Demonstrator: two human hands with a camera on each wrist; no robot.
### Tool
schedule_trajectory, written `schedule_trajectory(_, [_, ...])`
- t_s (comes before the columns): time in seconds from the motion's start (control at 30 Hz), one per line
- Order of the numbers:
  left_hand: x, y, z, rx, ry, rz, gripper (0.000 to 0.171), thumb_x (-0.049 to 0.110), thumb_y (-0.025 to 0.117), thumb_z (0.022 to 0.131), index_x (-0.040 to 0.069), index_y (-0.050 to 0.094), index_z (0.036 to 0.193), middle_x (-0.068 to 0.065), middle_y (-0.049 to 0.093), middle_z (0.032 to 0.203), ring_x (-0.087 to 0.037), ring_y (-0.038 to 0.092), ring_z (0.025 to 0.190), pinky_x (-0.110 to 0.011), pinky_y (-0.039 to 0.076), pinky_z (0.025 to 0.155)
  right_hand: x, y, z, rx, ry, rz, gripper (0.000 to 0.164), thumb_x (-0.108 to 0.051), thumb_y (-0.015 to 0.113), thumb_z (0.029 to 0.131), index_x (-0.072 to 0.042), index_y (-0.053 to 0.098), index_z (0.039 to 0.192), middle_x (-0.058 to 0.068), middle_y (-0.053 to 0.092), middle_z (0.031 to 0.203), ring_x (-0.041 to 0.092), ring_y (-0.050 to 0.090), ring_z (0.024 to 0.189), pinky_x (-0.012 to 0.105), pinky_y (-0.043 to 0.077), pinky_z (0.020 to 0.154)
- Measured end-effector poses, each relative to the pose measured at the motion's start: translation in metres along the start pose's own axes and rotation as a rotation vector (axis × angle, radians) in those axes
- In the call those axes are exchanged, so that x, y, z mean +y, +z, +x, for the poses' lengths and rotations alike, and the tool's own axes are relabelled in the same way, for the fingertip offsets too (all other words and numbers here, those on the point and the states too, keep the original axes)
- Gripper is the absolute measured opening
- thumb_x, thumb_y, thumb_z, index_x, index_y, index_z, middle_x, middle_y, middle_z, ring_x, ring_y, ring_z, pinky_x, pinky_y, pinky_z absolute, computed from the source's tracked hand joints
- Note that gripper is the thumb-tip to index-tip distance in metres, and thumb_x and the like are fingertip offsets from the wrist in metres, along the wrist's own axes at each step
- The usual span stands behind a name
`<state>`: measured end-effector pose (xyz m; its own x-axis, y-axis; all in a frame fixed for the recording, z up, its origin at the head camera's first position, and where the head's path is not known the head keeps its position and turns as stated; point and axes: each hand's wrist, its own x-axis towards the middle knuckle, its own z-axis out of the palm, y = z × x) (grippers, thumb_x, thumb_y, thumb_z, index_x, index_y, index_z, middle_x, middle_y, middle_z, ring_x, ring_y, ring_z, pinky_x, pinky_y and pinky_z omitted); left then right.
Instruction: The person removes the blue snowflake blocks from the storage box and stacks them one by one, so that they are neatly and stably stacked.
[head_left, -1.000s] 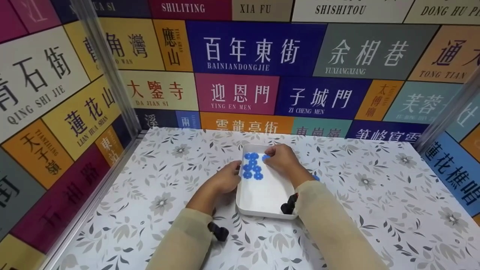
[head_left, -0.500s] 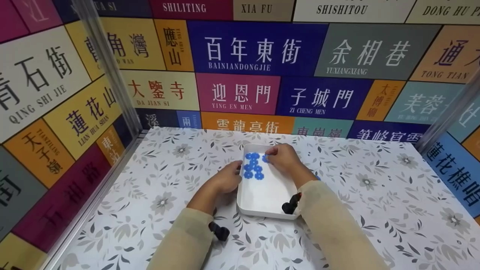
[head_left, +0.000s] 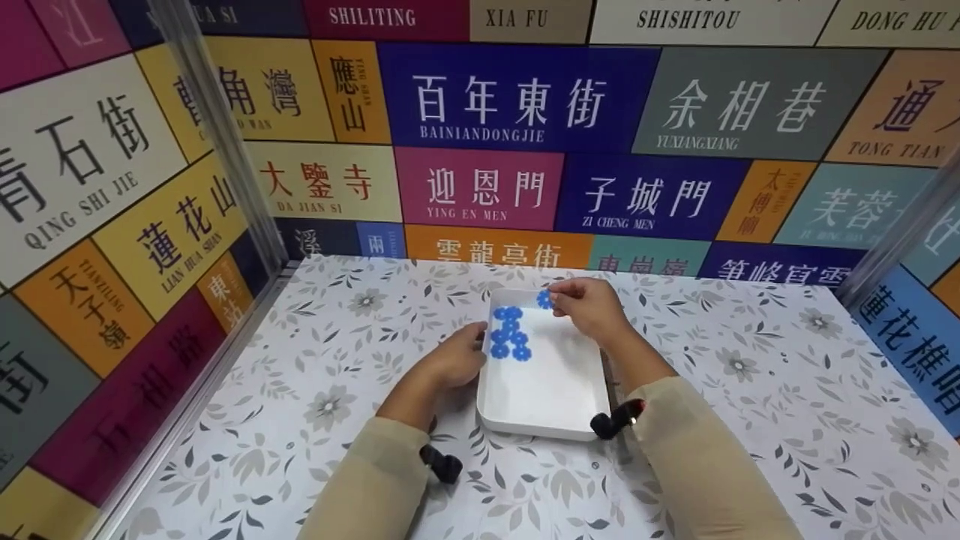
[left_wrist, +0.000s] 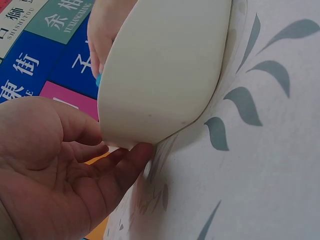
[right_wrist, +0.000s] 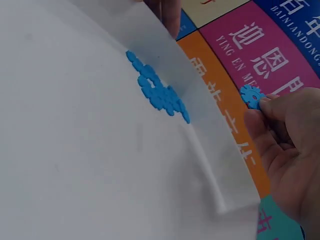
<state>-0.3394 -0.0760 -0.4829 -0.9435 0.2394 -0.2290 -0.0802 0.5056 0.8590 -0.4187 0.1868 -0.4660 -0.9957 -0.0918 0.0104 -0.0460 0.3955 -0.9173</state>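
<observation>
My right hand [head_left: 589, 304] pinches a blue notched plastic disc [head_left: 544, 299] between thumb and fingertips, held up at the far rim of the white tray [head_left: 544, 394]. In the right wrist view the disc [right_wrist: 250, 95] shows its round hole and slotted edge. Several more blue notched discs [head_left: 511, 334] lie in a cluster on the tray floor, toward its far left. My left hand [head_left: 454, 356] holds the tray's left side. The left wrist view has its fingertips [left_wrist: 142, 152] against the lower outer wall, with the thumb side close to the rim.
The tray stands on a table with a white leaf-and-flower covering [head_left: 360, 337]. Behind and beside the table rise walls of coloured sign panels [head_left: 517, 94]. Black wrist cameras [head_left: 616, 421] sit at both beige sleeves, the right one overlapping the tray's near right corner.
My right hand has lifted the disc from the tray's far part and moved it up and to the right, toward the far rim. The left hand keeps its place on the tray.
</observation>
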Motion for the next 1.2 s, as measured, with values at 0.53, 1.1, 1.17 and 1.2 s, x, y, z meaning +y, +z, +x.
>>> schedule_trajectory(0.53, [-0.001, -0.003, 0.001, 0.002, -0.024, 0.007, 0.066, 0.012, 0.050, 0.106, 0.012, 0.032, 0.169, -0.013, 0.040, 0.172, -0.034, 0.036, 0.162, -0.054, 0.021, 0.137, 0.022, -0.068, -0.060, 0.111, 0.158, -0.045, 0.037, -0.037, 0.069, 0.105, -0.015, 0.073, 0.135, 0.008, 0.072, 0.125, 0.012, 0.076, 0.101, 0.040, 0.063, 0.103])
schedule_trajectory(1.1, [0.000, -0.002, 0.003, -0.010, -0.052, -0.020, 0.065, 0.013, 0.050, 0.106, 0.014, 0.033, 0.169, -0.011, 0.041, 0.172, -0.032, 0.038, 0.162, -0.052, 0.024, 0.136, 0.083, -0.110, -0.078, 0.045, 0.198, 0.078, 0.042, -0.022, 0.074, 0.102, 0.002, 0.069, 0.136, -0.006, 0.077, 0.101, 0.008, 0.075, 0.087, 0.023, 0.065, 0.084])
schedule_trajectory(1.17, [0.000, -0.002, 0.003, -0.011, -0.054, -0.012, 0.065, 0.013, 0.051, 0.106, 0.014, 0.032, 0.169, -0.010, 0.041, 0.172, -0.032, 0.038, 0.162, -0.052, 0.024, 0.136, 0.089, -0.112, -0.076, 0.029, 0.211, 0.047, 0.041, -0.022, 0.074, 0.102, 0.002, 0.070, 0.135, -0.006, 0.077, 0.096, 0.008, 0.075, 0.084, 0.023, 0.065, 0.080])
schedule_trajectory(1.2, [0.001, -0.002, 0.003, -0.011, -0.054, -0.008, 0.065, 0.013, 0.051, 0.106, 0.014, 0.032, 0.169, -0.010, 0.041, 0.172, -0.032, 0.037, 0.162, -0.052, 0.024, 0.136, 0.090, -0.112, -0.076, 0.025, 0.213, 0.033, 0.040, -0.021, 0.074, 0.101, 0.002, 0.070, 0.134, -0.006, 0.077, 0.094, 0.008, 0.075, 0.082, 0.023, 0.065, 0.078])
